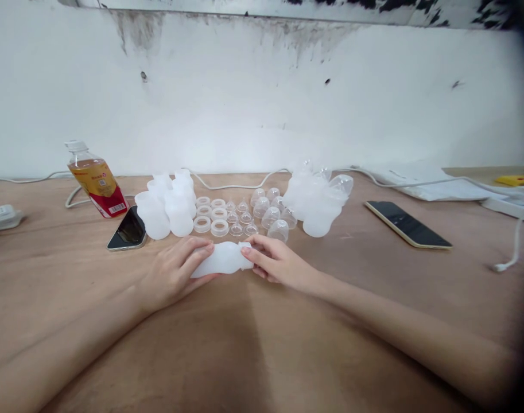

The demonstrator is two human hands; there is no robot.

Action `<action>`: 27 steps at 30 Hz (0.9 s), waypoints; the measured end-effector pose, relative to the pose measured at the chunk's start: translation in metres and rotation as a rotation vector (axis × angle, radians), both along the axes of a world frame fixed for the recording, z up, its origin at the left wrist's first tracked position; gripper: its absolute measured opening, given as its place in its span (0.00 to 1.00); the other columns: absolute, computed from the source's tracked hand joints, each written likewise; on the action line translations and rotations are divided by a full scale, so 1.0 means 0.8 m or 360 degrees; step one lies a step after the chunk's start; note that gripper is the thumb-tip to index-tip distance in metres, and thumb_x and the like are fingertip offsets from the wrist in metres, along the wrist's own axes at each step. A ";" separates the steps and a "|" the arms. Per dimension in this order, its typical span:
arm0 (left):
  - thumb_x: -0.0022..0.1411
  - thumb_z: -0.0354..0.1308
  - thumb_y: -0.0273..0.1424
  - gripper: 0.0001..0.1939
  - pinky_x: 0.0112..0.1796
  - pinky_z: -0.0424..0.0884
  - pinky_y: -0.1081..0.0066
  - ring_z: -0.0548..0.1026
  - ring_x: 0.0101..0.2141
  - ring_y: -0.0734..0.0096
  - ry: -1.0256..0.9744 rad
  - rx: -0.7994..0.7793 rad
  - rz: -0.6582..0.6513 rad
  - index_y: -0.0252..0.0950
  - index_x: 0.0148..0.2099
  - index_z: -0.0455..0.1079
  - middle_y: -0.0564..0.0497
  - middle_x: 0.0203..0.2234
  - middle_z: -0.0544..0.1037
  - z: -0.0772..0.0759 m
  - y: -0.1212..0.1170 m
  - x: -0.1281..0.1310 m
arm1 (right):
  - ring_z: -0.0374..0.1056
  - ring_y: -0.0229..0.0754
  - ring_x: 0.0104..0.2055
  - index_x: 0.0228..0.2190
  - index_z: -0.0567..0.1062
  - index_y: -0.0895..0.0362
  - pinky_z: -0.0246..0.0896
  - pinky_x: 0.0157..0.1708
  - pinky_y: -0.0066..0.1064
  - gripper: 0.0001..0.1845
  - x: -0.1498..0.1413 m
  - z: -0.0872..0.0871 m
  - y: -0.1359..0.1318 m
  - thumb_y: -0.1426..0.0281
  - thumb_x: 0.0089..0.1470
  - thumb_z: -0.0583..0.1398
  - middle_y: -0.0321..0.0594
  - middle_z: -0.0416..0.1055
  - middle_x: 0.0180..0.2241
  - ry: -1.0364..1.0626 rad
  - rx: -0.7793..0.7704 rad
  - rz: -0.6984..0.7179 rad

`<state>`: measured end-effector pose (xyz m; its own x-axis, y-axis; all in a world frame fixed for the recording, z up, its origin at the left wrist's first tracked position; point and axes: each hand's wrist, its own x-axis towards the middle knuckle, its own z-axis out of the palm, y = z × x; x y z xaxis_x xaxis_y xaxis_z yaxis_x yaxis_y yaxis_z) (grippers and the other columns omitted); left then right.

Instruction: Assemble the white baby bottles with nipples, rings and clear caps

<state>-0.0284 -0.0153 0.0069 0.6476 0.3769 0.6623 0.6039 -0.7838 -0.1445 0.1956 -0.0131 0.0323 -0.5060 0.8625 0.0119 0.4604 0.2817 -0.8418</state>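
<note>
A white frosted baby bottle (222,259) lies on its side between my two hands, just above the table. My left hand (175,269) is wrapped round its base end. At the neck end, my right hand (276,261) grips a white collar ring (245,252); the fingers cover part of it. Beyond my hands stand rows of loose collar rings (219,228), clear nipples (245,218) and clear dome caps (271,217). Several bottles without tops (179,209) stand at the left, and several with clear caps (317,206) are grouped at the right.
A drink bottle (99,183) and a phone (128,230) are at the left. Another phone (406,223) lies at the right. A white cable (227,187) runs along the wall, past white plastic bags (429,182). A cable plug (503,267) rests at far right.
</note>
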 end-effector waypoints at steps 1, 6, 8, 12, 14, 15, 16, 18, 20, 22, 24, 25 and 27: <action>0.54 0.56 0.34 0.21 0.35 0.69 0.69 0.71 0.38 0.65 -0.0013 -0.0011 0.0001 0.35 0.49 0.56 0.44 0.39 0.70 0.000 -0.001 0.000 | 0.57 0.32 0.20 0.31 0.65 0.57 0.52 0.21 0.25 0.20 0.001 0.003 0.000 0.54 0.54 0.46 0.31 0.60 0.18 -0.0052 0.0048 0.0016; 0.53 0.57 0.35 0.21 0.38 0.68 0.68 0.70 0.40 0.65 -0.0270 -0.0276 0.0097 0.36 0.48 0.55 0.45 0.40 0.68 0.001 -0.001 0.002 | 0.64 0.40 0.31 0.39 0.65 0.56 0.55 0.31 0.31 0.17 0.022 0.030 0.013 0.59 0.57 0.44 0.39 0.68 0.31 -0.0515 0.0760 -0.0263; 0.53 0.57 0.35 0.21 0.39 0.68 0.67 0.70 0.40 0.65 -0.0402 -0.0403 0.0180 0.36 0.47 0.55 0.46 0.39 0.69 0.002 0.000 0.001 | 0.65 0.44 0.34 0.39 0.65 0.57 0.54 0.29 0.32 0.16 0.032 0.036 0.020 0.61 0.56 0.47 0.44 0.67 0.35 -0.0845 0.0997 -0.0528; 0.54 0.55 0.38 0.18 0.36 0.68 0.68 0.71 0.36 0.66 -0.0573 -0.0614 0.0422 0.37 0.44 0.57 0.48 0.36 0.71 0.005 0.004 -0.002 | 0.65 0.53 0.37 0.39 0.66 0.61 0.55 0.25 0.34 0.15 0.041 0.027 0.026 0.65 0.53 0.50 0.53 0.64 0.40 -0.1387 0.1000 -0.0598; 0.54 0.54 0.39 0.17 0.35 0.68 0.68 0.71 0.36 0.66 -0.0630 -0.0649 0.0464 0.37 0.43 0.58 0.49 0.36 0.71 0.006 0.006 -0.003 | 0.66 0.52 0.35 0.40 0.65 0.62 0.56 0.25 0.35 0.16 0.040 0.016 0.024 0.66 0.52 0.51 0.54 0.63 0.40 -0.1416 0.0948 -0.0505; 0.54 0.54 0.39 0.17 0.35 0.68 0.68 0.71 0.36 0.66 -0.0653 -0.0657 0.0469 0.38 0.43 0.58 0.49 0.36 0.71 0.006 0.006 -0.003 | 0.66 0.51 0.33 0.41 0.64 0.62 0.56 0.25 0.35 0.16 0.038 0.012 0.022 0.66 0.52 0.52 0.54 0.63 0.40 -0.1391 0.0917 -0.0446; 0.54 0.53 0.39 0.16 0.35 0.67 0.68 0.71 0.36 0.66 -0.0666 -0.0668 0.0468 0.38 0.43 0.58 0.49 0.36 0.71 0.006 0.006 -0.003 | 0.67 0.50 0.32 0.41 0.64 0.62 0.57 0.26 0.36 0.16 0.037 0.009 0.020 0.66 0.51 0.52 0.54 0.63 0.40 -0.1352 0.0875 -0.0380; 0.54 0.53 0.39 0.16 0.35 0.67 0.68 0.71 0.36 0.66 -0.0676 -0.0697 0.0456 0.38 0.44 0.58 0.49 0.37 0.71 0.006 0.006 -0.003 | 0.67 0.49 0.32 0.40 0.64 0.60 0.57 0.28 0.36 0.16 0.034 0.007 0.018 0.65 0.50 0.54 0.51 0.65 0.39 -0.1199 0.0764 -0.0244; 0.54 0.53 0.39 0.16 0.35 0.67 0.69 0.71 0.35 0.66 -0.0684 -0.0734 0.0457 0.38 0.43 0.58 0.50 0.37 0.72 0.007 0.006 -0.003 | 0.67 0.46 0.32 0.38 0.65 0.58 0.58 0.29 0.35 0.15 0.032 0.010 0.020 0.63 0.50 0.54 0.47 0.67 0.36 -0.0871 0.0608 -0.0195; 0.54 0.53 0.39 0.16 0.34 0.67 0.70 0.71 0.35 0.66 -0.0704 -0.0770 0.0479 0.38 0.43 0.59 0.50 0.36 0.72 0.008 0.006 -0.003 | 0.66 0.42 0.31 0.39 0.64 0.56 0.58 0.26 0.31 0.16 0.031 0.012 0.025 0.60 0.50 0.54 0.44 0.68 0.35 -0.0337 0.0315 -0.0199; 0.54 0.52 0.39 0.15 0.33 0.67 0.70 0.71 0.34 0.66 -0.0734 -0.0796 0.0506 0.39 0.43 0.59 0.51 0.35 0.72 0.009 0.006 -0.003 | 0.66 0.38 0.29 0.40 0.64 0.55 0.58 0.22 0.28 0.17 0.028 0.008 0.031 0.58 0.51 0.52 0.42 0.68 0.38 0.0297 -0.0112 -0.0157; 0.54 0.52 0.39 0.15 0.33 0.67 0.70 0.70 0.34 0.67 -0.0749 -0.0805 0.0516 0.39 0.42 0.59 0.51 0.35 0.72 0.009 0.006 -0.003 | 0.65 0.36 0.29 0.40 0.64 0.55 0.57 0.21 0.26 0.16 0.027 0.003 0.033 0.58 0.52 0.52 0.42 0.67 0.39 0.0589 -0.0336 -0.0121; 0.54 0.52 0.39 0.14 0.33 0.66 0.70 0.70 0.34 0.67 -0.0765 -0.0822 0.0525 0.39 0.42 0.60 0.51 0.35 0.72 0.009 0.006 -0.003 | 0.65 0.34 0.29 0.38 0.65 0.56 0.58 0.23 0.25 0.15 0.023 -0.009 0.035 0.59 0.53 0.50 0.41 0.67 0.38 0.1012 -0.0716 -0.0093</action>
<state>-0.0309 -0.0105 0.0143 0.1345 0.8374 0.5298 0.7216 -0.4492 0.5267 0.2140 0.0151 0.0251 -0.4730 0.8781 -0.0727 -0.1451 -0.1590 -0.9766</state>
